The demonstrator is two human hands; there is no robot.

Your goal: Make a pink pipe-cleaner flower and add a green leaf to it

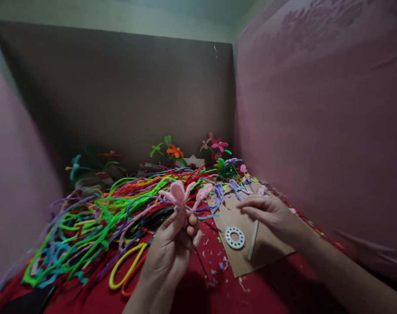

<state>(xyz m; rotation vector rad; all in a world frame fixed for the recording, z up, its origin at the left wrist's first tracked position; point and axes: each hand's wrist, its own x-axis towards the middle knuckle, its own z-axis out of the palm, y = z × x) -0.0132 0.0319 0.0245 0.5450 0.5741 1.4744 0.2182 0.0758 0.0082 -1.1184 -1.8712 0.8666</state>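
Observation:
In the centre, my left hand [174, 244] is closed on a pink pipe-cleaner flower [178, 194], pinched at its base with the petals spread upward. A thin dark stem [201, 261] runs down below the fingers. To the right, my right hand [272, 213] reaches over a brown cardboard sheet [224, 218], its fingers stretched out to the left. A pink looped piece [262, 190] shows just behind those fingers; whether they touch it I cannot tell. Below this hand lies a whitish stick [253, 242], beside a white ring with holes [235, 237].
Many coloured pipe cleaners [120, 209] are heaped on the left. Yellow-and-orange scissors handles [124, 268] lie near my left wrist. Purple looped pieces [218, 194] rest at the cardboard's back edge. Finished flowers [175, 151] stand behind, and scraps dot the red cloth [211, 240].

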